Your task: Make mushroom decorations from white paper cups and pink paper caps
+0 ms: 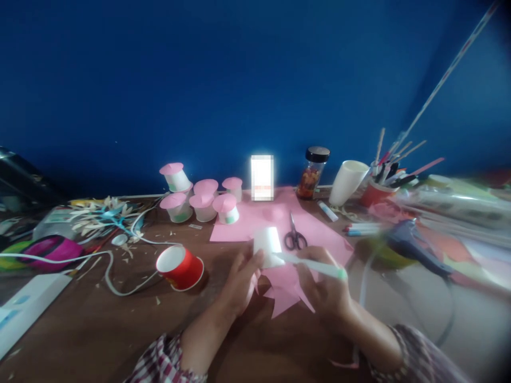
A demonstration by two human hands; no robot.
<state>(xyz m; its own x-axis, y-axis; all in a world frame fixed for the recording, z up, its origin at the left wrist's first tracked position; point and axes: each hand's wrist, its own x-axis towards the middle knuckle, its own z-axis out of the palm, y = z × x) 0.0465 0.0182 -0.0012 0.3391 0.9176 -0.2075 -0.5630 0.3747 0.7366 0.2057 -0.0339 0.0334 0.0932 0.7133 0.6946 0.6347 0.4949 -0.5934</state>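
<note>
White paper cup (266, 239), one: central, held up over pink paper scraps (284, 292), before the pink paper sheet (247, 223); its opening cannot be made out. Left hand (241, 282): fingers grasping the cup at its lower left side, the nearer hand to it. Right hand (329, 282): fingers curled round a white pen (325, 268) with a green end. Governing relation: the pen's long axis runs from the cup rightward and slightly toward the wearer, its far end at the cup's lower right wall, the green end beyond the right fingers; the cup lies to the left of those fingers, near them. Whether the tip presses the wall, cannot be told. Scissors (294, 233), one pair: on the sheet just beyond the right hand, blades pointing away. Red paper cup (186, 270): tilted, left of the left hand
</note>
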